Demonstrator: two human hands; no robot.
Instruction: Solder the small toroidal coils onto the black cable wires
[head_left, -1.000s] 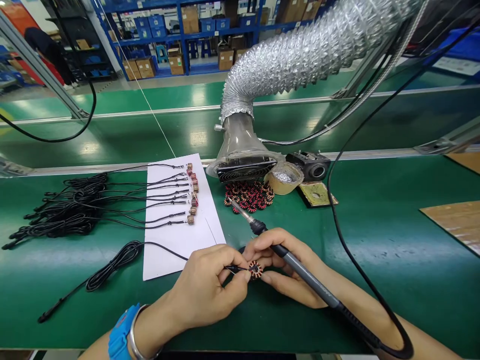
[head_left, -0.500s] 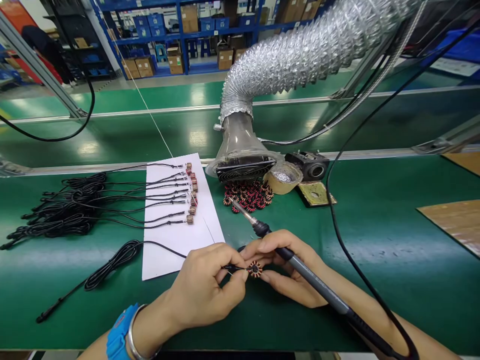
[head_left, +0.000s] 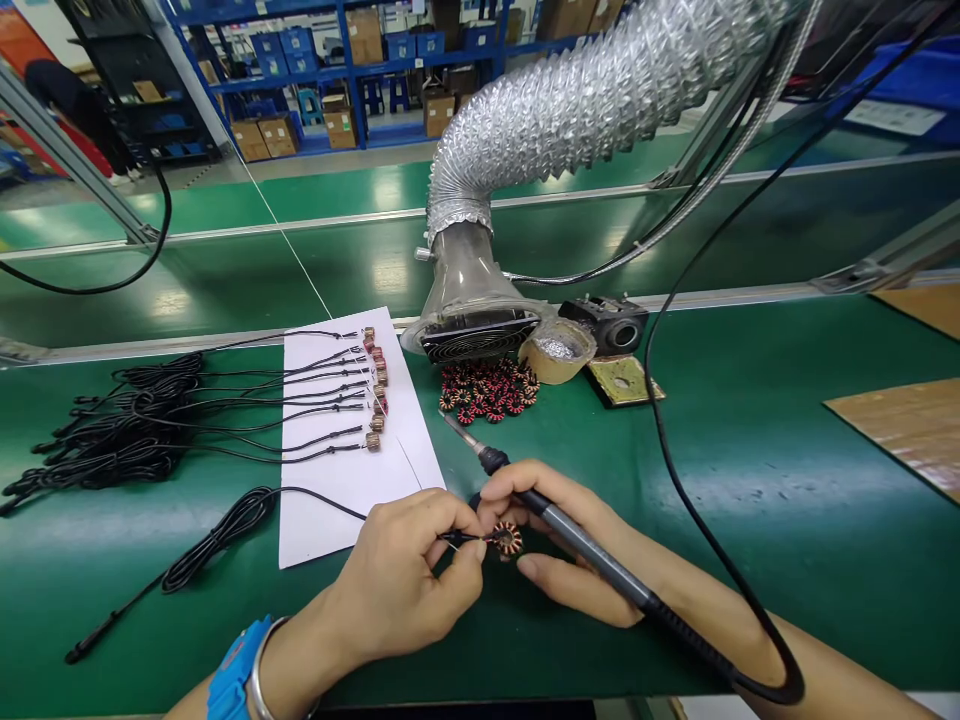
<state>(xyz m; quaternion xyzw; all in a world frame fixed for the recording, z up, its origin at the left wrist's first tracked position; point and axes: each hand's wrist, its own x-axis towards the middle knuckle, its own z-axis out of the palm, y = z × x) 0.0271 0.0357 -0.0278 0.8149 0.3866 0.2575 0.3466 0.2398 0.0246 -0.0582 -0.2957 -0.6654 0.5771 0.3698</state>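
My left hand (head_left: 397,575) pinches a thin black cable (head_left: 465,538) close to its end, holding it against a copper-wound toroid coil (head_left: 508,539) with red and black windings. My right hand (head_left: 559,545) holds a soldering iron (head_left: 592,550) in a pen grip, its fingertips beside the toroid. The iron's metal tip (head_left: 459,432) points away from the coil, over the green bench mat (head_left: 720,560). Behind it lies a pile of similar toroids (head_left: 487,390). Finished cables with small coils rest on a white paper sheet (head_left: 352,510).
Black cable bundles (head_left: 142,420) lie left of the paper. At the back stand a fume extractor hood (head_left: 472,335) with a foil duct (head_left: 585,100), a tape roll (head_left: 556,350) and a black device (head_left: 604,325). Cardboard (head_left: 900,430) lies at right.
The whole view has drifted slightly left. The iron tip sits a little lower and further left, while both hands stay together at the toroid.
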